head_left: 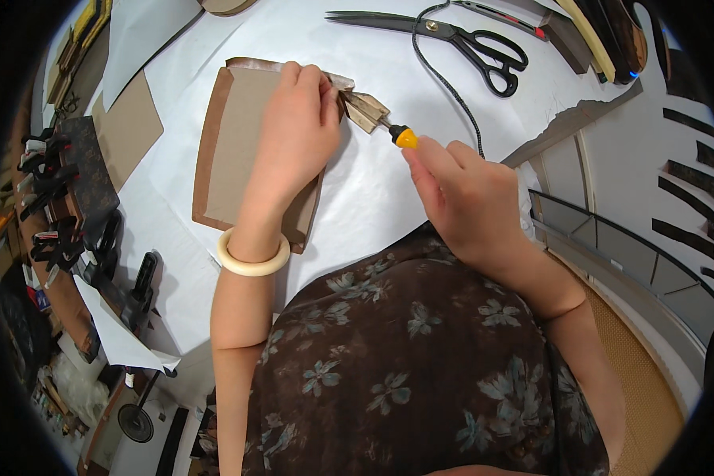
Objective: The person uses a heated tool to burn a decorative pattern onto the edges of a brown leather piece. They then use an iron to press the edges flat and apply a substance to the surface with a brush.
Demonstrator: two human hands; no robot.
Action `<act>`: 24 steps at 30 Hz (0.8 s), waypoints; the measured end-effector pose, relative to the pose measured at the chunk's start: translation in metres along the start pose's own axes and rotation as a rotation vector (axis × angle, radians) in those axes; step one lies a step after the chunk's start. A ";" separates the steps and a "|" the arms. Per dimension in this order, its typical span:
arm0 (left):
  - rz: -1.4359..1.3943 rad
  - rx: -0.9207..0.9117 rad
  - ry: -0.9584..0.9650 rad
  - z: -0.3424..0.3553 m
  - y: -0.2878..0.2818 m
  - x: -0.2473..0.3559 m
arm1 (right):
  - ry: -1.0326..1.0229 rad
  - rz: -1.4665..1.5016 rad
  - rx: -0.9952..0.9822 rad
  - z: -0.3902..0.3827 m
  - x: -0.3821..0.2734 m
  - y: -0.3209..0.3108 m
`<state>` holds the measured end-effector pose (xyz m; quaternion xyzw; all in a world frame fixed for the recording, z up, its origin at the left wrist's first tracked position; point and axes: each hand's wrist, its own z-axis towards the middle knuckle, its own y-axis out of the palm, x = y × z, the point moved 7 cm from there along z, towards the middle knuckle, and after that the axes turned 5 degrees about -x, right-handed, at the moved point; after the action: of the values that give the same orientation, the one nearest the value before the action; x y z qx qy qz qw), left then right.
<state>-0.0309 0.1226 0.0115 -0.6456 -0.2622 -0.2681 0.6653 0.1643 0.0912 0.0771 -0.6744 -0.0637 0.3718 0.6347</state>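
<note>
A grey-beige board panel (238,147) with brown turned-in borders lies on the white-covered table. My left hand (297,119), a cream bangle (253,255) on its wrist, rests on the panel's upper right part. Its fingers are bent and pressed together at the corner, gripping the brown edge; the fingertips are partly hidden. In my right hand (472,194) is a corded hand iron (405,137) with a yellow handle and black collar. Its wide, angular tan head (365,111) meets the panel's right edge, beside my left fingers.
Large black scissors (452,36) lie beyond the panel. A black braided cord (452,87) runs down toward my right hand. Several black clamps (51,182) line a dark patterned piece (90,166) at left. A red-tipped cutter (504,20) lies at the far right.
</note>
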 end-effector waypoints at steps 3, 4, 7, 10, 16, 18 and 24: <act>-0.138 -0.014 -0.045 -0.005 -0.012 -0.007 | -0.013 -0.085 -0.004 0.001 -0.008 0.005; -0.145 -0.019 -0.085 -0.012 -0.018 -0.004 | -0.013 -0.119 -0.010 0.002 -0.009 0.007; -0.017 -0.028 -0.121 -0.044 -0.020 0.003 | -0.024 -0.172 -0.107 0.005 -0.013 0.011; 0.057 -0.026 -0.133 -0.066 -0.014 0.011 | -0.041 -0.177 -0.123 0.008 -0.016 0.013; -0.035 0.062 -0.133 -0.071 -0.010 -0.003 | -0.048 -0.164 -0.031 -0.003 -0.016 0.006; -0.049 0.072 -0.144 -0.069 -0.009 -0.005 | -0.085 -0.201 -0.003 0.005 -0.020 0.007; -0.053 0.082 -0.170 -0.069 -0.008 -0.007 | -0.093 -0.244 -0.043 -0.001 -0.022 0.005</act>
<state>-0.0406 0.0536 0.0104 -0.6310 -0.3456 -0.2187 0.6592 0.1467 0.0773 0.0814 -0.6572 -0.1826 0.3211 0.6570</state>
